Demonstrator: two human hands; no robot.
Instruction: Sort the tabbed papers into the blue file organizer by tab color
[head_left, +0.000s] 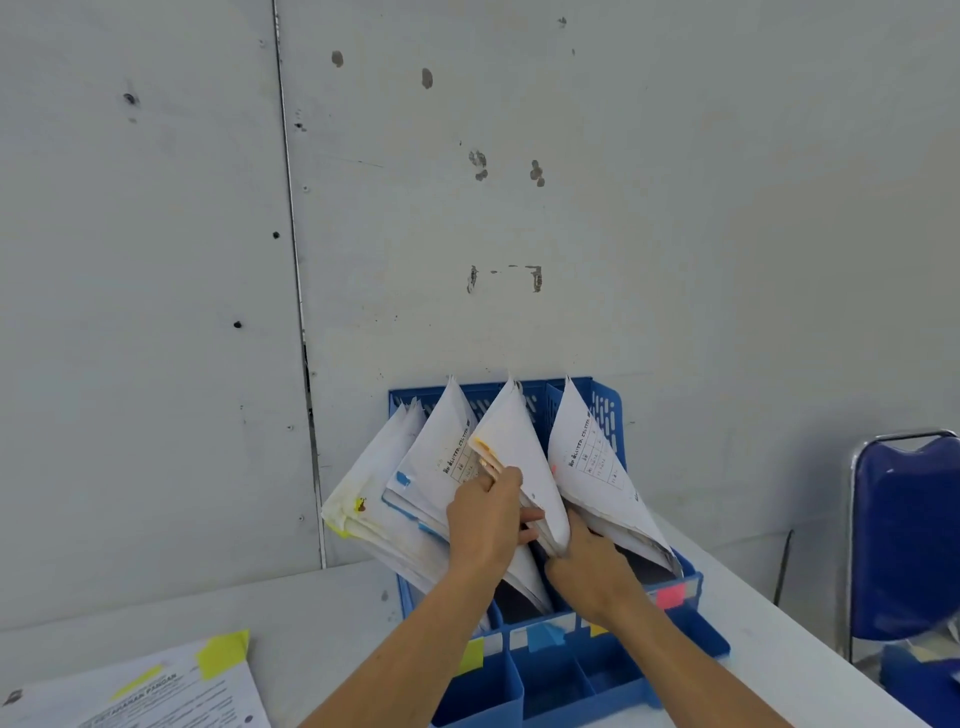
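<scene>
your left hand (485, 514) pinching the orange-tabbed sheaf (519, 444) in the blue file organizer (550, 686), your right hand (589, 564) gripping its lower edge, yellow-tabbed paper (156, 691) on the table (311, 613)

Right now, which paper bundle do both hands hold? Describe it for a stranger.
Find the blue file organizer against the wall on the white table. Four paper bundles lean in it; the third from the left is the orange-tabbed bundle, gripped by the left hand and right hand. Only it has orange tabs on its edge.
</scene>
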